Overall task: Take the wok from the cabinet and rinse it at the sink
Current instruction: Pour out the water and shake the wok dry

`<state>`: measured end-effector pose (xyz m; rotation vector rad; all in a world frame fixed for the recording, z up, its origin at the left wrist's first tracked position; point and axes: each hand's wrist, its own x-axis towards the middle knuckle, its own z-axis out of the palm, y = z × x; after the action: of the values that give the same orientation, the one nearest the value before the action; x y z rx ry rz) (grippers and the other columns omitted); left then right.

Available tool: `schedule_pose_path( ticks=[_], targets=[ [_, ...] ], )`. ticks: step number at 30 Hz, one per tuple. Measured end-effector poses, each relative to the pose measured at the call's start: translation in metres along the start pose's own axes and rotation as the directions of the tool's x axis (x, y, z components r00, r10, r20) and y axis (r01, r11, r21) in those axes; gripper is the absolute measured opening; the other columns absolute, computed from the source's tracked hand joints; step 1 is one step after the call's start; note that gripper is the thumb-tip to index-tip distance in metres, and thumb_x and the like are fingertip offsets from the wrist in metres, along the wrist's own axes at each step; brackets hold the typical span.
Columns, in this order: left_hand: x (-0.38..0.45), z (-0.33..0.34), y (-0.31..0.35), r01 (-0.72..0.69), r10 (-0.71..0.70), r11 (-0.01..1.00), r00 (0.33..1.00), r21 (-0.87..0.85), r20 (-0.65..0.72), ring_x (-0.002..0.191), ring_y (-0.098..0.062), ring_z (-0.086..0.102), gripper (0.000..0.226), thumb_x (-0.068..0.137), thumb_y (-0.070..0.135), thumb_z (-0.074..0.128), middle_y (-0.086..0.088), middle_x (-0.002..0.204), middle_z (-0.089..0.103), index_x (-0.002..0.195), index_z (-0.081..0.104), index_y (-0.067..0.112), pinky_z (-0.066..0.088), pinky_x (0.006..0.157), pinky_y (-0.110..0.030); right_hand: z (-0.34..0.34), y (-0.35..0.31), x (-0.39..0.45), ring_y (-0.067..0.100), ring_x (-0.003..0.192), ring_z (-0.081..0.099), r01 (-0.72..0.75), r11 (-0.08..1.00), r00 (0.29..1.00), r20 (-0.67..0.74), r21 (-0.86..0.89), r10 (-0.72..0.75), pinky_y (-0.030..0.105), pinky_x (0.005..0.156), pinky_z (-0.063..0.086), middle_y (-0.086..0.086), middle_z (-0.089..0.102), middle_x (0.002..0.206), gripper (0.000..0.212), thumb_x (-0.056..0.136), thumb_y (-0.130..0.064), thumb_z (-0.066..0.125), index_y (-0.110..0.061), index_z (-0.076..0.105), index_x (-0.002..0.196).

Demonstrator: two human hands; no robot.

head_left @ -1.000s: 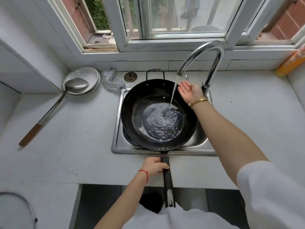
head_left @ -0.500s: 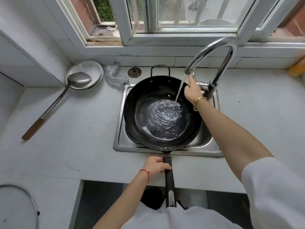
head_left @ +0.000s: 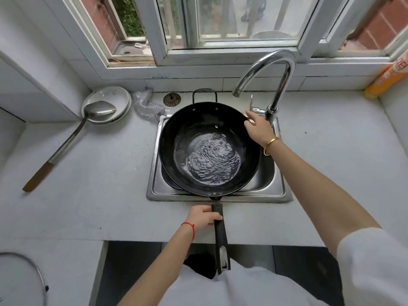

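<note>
Head view: black wok rests over the steel sink, rippled water pooled in its bowl. The left hand is closed around the wok's long handle at the counter edge. The right hand, fingers loosely curled, touches the wok's far right rim beside the faucet; it grips nothing firmly.
</note>
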<state>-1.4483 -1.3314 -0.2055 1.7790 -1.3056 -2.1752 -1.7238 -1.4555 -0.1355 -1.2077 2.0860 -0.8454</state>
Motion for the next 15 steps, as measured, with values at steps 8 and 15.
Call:
schedule_pose_path(
  ticks=[8,15],
  targets=[
    [-0.001,0.007,-0.01,-0.038,0.037,0.999,0.998,-0.019,-0.058,0.103,-0.027,0.068,0.028,0.082,0.006,0.071,-0.014,0.107,0.072,0.11,0.069,0.003,0.054,0.095,-0.037,0.01,0.016,-0.079,0.017,0.093,0.06,-0.023,0.995,1.0,0.007,-0.093,0.024,0.022,0.079,0.039,0.006,0.071,0.106,0.028,0.097,-0.029,0.05,-0.011,0.067,0.111],
    [-0.004,0.014,-0.017,-0.087,0.08,0.995,0.99,-0.056,-0.112,0.102,-0.029,0.068,0.016,0.083,0.008,0.07,-0.015,0.106,0.072,0.099,0.07,0.009,0.055,0.093,-0.036,0.032,0.031,-0.168,0.025,0.081,0.061,-0.114,0.981,0.992,0.036,-0.156,0.121,0.034,0.073,0.047,0.01,0.068,0.086,0.029,0.096,-0.027,0.052,-0.002,0.066,0.091]
  ],
)
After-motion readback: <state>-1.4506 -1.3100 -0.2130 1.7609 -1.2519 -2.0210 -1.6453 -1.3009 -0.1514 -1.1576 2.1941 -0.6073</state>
